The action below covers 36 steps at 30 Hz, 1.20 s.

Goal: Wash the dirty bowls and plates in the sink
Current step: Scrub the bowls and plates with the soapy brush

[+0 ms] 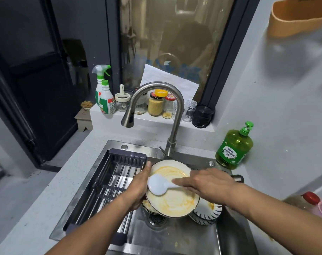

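A: Over the sink (pixel 174 234), above the drain: left hand (pixel 138 188) grips the near-left rim of a plate (pixel 174 197), held tilted. Yellow smears across its face.

B: And the right hand (pixel 209 184)?

A: It lies over the handle of a white spoon (pixel 159 184), the spoon's bowl resting on the plate. Fingers look extended along the handle; whether they pinch it or only press it, I cannot tell.

B: Other dishes?

A: More bowls (pixel 206 210) stacked beneath and right of the plate, on the sink floor. Drying rack (pixel 108 183) spans the sink's left side. Faucet (pixel 154 105) spout points left of the plate; no water visible.

B: So which step?

A: Early, I judge. Plate unwashed, spoon being cleared off it. Green detergent bottle (pixel 233 146) stands untouched on the counter at the right.

B: Next move?

A: Likely set the spoon aside, then get water and soap onto the plate. Needs a firm left grip, since the rim may turn slippery.
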Available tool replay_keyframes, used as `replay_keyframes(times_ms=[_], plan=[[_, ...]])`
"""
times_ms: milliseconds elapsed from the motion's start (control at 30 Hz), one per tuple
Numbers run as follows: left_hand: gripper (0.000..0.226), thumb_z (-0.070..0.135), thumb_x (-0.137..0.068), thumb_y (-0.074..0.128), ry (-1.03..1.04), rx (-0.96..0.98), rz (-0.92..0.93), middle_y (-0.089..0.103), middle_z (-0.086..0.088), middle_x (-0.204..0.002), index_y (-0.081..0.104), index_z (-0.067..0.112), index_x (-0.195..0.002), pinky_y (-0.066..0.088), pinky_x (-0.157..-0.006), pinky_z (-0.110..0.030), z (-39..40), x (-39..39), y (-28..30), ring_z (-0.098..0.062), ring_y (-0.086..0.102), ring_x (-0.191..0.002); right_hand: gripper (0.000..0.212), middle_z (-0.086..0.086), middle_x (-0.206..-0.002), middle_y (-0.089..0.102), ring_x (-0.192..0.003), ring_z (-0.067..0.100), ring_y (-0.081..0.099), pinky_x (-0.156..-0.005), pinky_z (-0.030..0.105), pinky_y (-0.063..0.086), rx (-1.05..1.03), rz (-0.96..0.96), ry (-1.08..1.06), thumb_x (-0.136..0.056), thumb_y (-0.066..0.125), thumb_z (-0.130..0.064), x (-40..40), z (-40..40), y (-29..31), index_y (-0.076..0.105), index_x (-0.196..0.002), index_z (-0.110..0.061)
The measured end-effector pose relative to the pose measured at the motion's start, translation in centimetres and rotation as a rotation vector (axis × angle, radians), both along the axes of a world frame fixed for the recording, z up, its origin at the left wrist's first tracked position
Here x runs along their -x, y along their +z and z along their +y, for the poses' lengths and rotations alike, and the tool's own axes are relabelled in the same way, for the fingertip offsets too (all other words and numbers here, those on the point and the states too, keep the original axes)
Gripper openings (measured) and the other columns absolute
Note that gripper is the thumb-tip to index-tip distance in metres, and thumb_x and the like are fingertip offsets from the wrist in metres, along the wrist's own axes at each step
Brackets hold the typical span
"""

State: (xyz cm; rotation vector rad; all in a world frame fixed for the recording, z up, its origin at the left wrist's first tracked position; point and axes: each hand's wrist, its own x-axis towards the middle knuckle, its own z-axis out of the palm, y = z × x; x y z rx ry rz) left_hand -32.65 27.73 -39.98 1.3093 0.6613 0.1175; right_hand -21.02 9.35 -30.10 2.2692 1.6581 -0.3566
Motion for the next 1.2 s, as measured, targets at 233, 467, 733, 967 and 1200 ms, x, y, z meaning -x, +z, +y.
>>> replay_keyframes(times_ms=[233, 467, 733, 967, 1200], plan=[[0.050, 0.052, -0.101, 0.043, -0.025, 0.031, -0.092, 0.075, -0.010, -0.114, 0.064, 0.015, -0.127, 0.059, -0.091, -0.048, 0.2, 1.1, -0.8, -0.028, 0.073, -0.105, 0.042, 0.003, -0.116, 0.060, -0.104, 0.030, 0.062, -0.078, 0.039, 0.049, -0.052, -0.093, -0.185, -0.108, 0.027, -0.044, -1.6, 0.1, -0.3, 0.022, -0.147, -0.058], [0.026, 0.035, -0.108, 0.041, 0.248, -0.329, -0.044, 0.069, 0.006, -0.107, 0.062, 0.023, -0.117, 0.050, -0.078, -0.016, 0.6, 0.2, 0.2, -0.008, 0.063, -0.097, 0.022, -0.003, -0.107, 0.063, -0.098, 0.024, 0.061, -0.084, 0.042, 0.053, 0.053, 0.092, -0.353, -0.103, 0.039, -0.034, 0.0, -1.6, -1.4, 0.056, -0.113, -0.043], [0.042, 0.047, -0.106, 0.040, 0.280, -0.314, -0.064, 0.073, 0.002, -0.090, 0.069, 0.018, -0.098, 0.054, -0.071, -0.029, -0.1, -0.4, -0.1, -0.015, 0.069, -0.086, 0.038, -0.005, -0.142, 0.057, -0.131, 0.020, 0.050, -0.112, 0.036, 0.038, -0.037, 0.428, -0.366, -0.104, 0.045, -0.041, 2.8, 0.4, -2.3, 0.052, -0.141, -0.038], [0.043, 0.043, -0.108, 0.035, 0.295, -0.319, -0.026, 0.059, 0.008, -0.076, 0.058, 0.022, -0.078, 0.044, -0.054, -0.014, 0.4, 0.7, 0.1, -0.014, 0.059, -0.077, 0.020, -0.006, -0.098, 0.063, -0.089, 0.022, 0.063, -0.071, 0.037, 0.050, -0.035, 0.105, -0.432, -0.104, 0.040, -0.032, 2.0, -1.7, -2.0, 0.055, -0.114, -0.040], [0.053, 0.050, -0.106, 0.028, 0.138, -0.168, -0.030, 0.070, 0.008, -0.070, 0.068, 0.019, -0.092, 0.051, -0.053, -0.016, -1.4, 0.5, -0.4, -0.003, 0.069, -0.062, 0.037, 0.007, -0.123, 0.065, -0.110, 0.033, 0.060, -0.084, 0.040, 0.050, -0.224, 0.112, -0.443, -0.106, 0.035, -0.032, 2.6, 1.5, -1.9, 0.044, -0.140, -0.042]])
